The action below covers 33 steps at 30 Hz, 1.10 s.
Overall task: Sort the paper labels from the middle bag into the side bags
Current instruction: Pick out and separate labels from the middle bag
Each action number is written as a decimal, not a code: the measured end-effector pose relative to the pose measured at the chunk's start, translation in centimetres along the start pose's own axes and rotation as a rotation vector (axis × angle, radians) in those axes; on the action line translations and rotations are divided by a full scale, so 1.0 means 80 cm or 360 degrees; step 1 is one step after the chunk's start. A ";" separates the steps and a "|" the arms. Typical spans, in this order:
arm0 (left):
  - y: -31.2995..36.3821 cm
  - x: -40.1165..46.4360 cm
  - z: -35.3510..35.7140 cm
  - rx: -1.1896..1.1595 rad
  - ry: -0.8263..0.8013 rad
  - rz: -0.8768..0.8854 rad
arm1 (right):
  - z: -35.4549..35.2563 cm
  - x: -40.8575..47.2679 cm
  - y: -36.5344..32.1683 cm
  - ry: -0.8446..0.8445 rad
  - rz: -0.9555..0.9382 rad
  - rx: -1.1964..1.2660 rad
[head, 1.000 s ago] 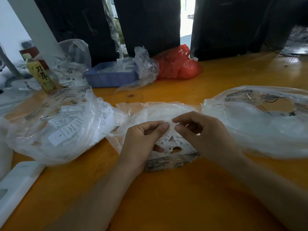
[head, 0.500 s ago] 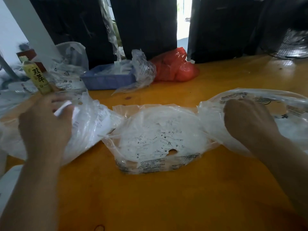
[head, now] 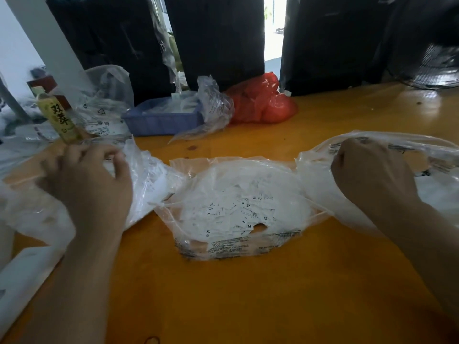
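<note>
Orange table (head: 248,306): middle bag (head: 238,209) lies open at centre, its heap of paper labels (head: 231,214) well short of sorted. Left hand (head: 87,184) is over the left bag (head: 149,180), fingers curled, motion-blurred, can't tell if it pinches anything; right hand (head: 370,175) is in the right bag (head: 397,145), fingertips hidden, can't tell. Labels look feather-light, flimsy and clingy, so pinch one by its edge.

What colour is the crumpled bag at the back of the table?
Red, seen in the head view.
</note>
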<state>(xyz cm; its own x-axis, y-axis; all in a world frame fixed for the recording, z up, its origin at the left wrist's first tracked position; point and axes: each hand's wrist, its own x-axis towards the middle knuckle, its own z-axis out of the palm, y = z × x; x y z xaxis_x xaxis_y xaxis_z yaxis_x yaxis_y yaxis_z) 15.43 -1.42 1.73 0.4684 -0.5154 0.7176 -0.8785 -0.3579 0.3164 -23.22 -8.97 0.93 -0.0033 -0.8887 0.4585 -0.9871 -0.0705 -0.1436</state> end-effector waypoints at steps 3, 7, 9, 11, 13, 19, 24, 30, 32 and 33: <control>0.058 -0.023 -0.001 -0.0454 -0.0001 0.0278 | -0.002 -0.007 -0.012 0.0208 -0.0138 0.0341; 0.118 -0.068 0.007 -0.0884 -0.0313 0.0790 | -0.005 -0.028 -0.041 0.0206 -0.0215 0.1025; 0.128 -0.085 0.010 -0.1119 -0.0615 0.0749 | -0.001 -0.040 -0.055 0.0082 -0.0168 0.1401; 0.130 -0.098 0.014 -0.1419 -0.0967 0.0437 | 0.005 -0.050 -0.067 -0.0078 -0.0137 0.1671; 0.128 -0.108 0.019 -0.1696 -0.1256 0.0087 | 0.009 -0.057 -0.078 -0.0220 -0.0155 0.1841; 0.129 -0.121 0.029 -0.1934 -0.1591 -0.0230 | 0.023 -0.064 -0.090 -0.0379 -0.0078 0.1884; 0.125 -0.121 0.031 -0.1902 -0.1535 -0.0257 | 0.028 -0.063 -0.091 -0.0477 -0.0033 0.1859; 0.128 -0.122 0.031 -0.1993 -0.1402 -0.0536 | 0.029 -0.065 -0.094 -0.0595 -0.0160 0.1880; 0.127 -0.120 0.032 -0.2071 -0.1394 -0.0658 | 0.029 -0.067 -0.094 -0.0751 -0.0238 0.1733; 0.126 -0.120 0.033 -0.2087 -0.1397 -0.0698 | 0.030 -0.069 -0.094 -0.0821 -0.0285 0.1630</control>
<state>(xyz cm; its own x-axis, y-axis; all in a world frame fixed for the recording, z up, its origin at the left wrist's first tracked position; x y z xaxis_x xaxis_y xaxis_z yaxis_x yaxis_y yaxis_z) 2.29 -2.12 -3.60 0.1929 -0.9808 0.0293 0.0685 0.0432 0.9967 -15.39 -4.62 -2.60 0.4219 -0.8913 0.1661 -0.3742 -0.3381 -0.8635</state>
